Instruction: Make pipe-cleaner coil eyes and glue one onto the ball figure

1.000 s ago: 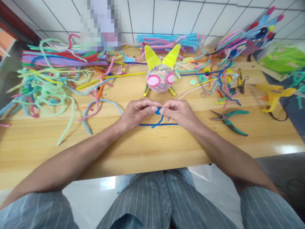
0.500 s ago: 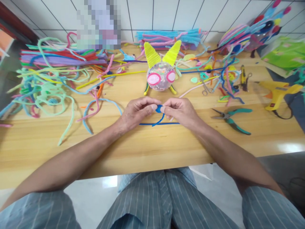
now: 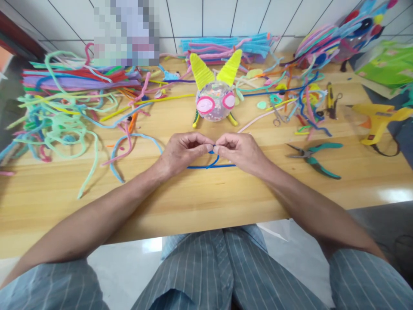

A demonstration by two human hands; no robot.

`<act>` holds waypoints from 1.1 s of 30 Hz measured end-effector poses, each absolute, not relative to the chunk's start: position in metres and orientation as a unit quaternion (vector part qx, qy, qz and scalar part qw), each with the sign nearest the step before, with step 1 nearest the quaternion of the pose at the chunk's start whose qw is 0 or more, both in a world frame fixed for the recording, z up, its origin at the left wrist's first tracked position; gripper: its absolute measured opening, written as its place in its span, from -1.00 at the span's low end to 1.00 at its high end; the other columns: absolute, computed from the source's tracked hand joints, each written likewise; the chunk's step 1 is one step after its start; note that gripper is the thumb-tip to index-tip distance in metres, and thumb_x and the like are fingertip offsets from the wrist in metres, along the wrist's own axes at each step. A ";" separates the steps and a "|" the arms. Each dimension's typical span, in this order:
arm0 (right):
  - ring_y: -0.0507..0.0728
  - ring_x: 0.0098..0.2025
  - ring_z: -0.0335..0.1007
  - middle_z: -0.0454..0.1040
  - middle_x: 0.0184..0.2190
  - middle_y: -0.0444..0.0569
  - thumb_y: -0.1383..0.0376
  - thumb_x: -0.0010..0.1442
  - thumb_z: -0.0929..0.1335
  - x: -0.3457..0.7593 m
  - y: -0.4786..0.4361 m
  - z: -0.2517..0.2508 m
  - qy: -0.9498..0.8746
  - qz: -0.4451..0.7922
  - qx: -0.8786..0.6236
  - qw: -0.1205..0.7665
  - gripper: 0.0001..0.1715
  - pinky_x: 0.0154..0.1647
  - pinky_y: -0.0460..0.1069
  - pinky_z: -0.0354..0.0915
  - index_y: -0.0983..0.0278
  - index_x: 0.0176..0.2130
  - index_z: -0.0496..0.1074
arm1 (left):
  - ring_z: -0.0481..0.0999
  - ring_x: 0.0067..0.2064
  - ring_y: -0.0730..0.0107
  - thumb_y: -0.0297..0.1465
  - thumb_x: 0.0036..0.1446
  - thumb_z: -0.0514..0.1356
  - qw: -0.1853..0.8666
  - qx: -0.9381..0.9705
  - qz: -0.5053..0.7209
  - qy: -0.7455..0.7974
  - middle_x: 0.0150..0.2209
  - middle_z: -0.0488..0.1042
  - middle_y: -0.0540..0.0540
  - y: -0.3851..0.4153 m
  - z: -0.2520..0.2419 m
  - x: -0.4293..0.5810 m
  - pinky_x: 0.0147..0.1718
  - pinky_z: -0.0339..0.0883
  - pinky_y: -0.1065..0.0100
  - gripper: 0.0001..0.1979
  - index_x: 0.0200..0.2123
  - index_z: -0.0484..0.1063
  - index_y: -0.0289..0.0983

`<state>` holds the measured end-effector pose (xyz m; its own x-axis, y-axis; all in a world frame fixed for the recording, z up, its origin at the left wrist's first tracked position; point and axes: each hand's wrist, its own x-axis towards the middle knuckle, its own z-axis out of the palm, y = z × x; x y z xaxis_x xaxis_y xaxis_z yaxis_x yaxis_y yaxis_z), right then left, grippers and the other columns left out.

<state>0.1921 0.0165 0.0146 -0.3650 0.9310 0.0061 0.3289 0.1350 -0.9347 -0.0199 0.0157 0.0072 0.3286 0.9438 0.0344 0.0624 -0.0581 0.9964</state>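
Note:
Between my fingertips is a blue pipe cleaner [image 3: 212,150], wound into a small coil, with its loose tail curving down. My left hand [image 3: 187,151] pinches the coil from the left, thumb and forefinger together. My right hand [image 3: 239,150] pinches it from the other side, so the fingers cover most of it. Beneath, a straight blue pipe cleaner [image 3: 206,166] lies on the table. Just beyond my hands stands a clear ball figure [image 3: 215,103] with yellow ears, pink-rimmed eyes and small legs.
Teal-handled pliers [image 3: 314,157] lie to the right, with a yellow glue gun [image 3: 376,122] farther out. Small scissors [image 3: 280,117] and a yellow cutter [image 3: 331,101] sit behind them. Tangled pipe cleaners [image 3: 69,133] cover the left side; blue bundles [image 3: 226,44] lie by the wall.
The blue coil has turned between my fingers and shows less of its flat face. Both hands stay pinched on it, with the fingertips closer together. The view has shifted slightly.

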 end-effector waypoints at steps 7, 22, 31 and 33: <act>0.02 -0.44 0.35 0.54 -0.46 -0.12 0.15 0.11 0.47 0.188 0.016 0.010 -0.633 0.508 -0.463 0.357 -0.77 -0.40 -0.06 0.28 0.28 -0.33 0.53 | 0.49 -0.48 0.46 -0.15 0.01 0.51 0.574 0.553 0.418 0.437 -0.47 0.59 -0.05 0.014 0.006 -0.015 -0.46 0.40 0.44 -0.64 -0.31 0.64 -0.33; 0.02 -0.42 0.37 0.53 -0.44 -0.14 0.09 0.19 0.47 0.191 0.020 0.007 -0.625 0.497 -0.461 0.387 -0.72 -0.35 -0.05 0.30 0.26 -0.29 0.55 | 0.38 -0.49 0.50 -0.28 0.07 0.42 0.548 0.560 0.385 0.488 -0.51 0.52 0.01 0.015 0.006 -0.016 -0.45 0.26 0.43 -0.81 -0.39 0.60 -0.30; 0.05 -0.39 0.40 0.51 -0.45 -0.15 0.01 0.22 0.50 0.196 0.027 0.008 -0.619 0.437 -0.480 0.443 -0.66 -0.34 -0.03 0.33 0.23 -0.26 0.55 | 0.48 -0.50 0.48 -0.34 0.08 0.43 0.600 0.471 0.427 0.486 -0.51 0.57 -0.02 0.018 0.000 -0.014 -0.44 0.41 0.44 -0.82 -0.38 0.53 -0.31; 0.06 -0.36 0.43 0.54 -0.40 -0.13 0.01 0.22 0.52 0.201 0.028 0.018 -0.631 0.413 -0.481 0.447 -0.67 -0.30 -0.02 0.37 0.22 -0.24 0.56 | 0.55 -0.46 0.44 -0.36 0.07 0.44 0.612 0.455 0.432 0.482 -0.48 0.60 -0.03 0.019 0.000 -0.014 -0.38 0.49 0.42 -0.82 -0.36 0.53 -0.31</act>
<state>0.2008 0.0285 0.0178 -0.1371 0.9765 0.1665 0.2375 0.1956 -0.9515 -0.0138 0.0190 0.0003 0.1617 0.9670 -0.1970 -0.0905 0.2133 0.9728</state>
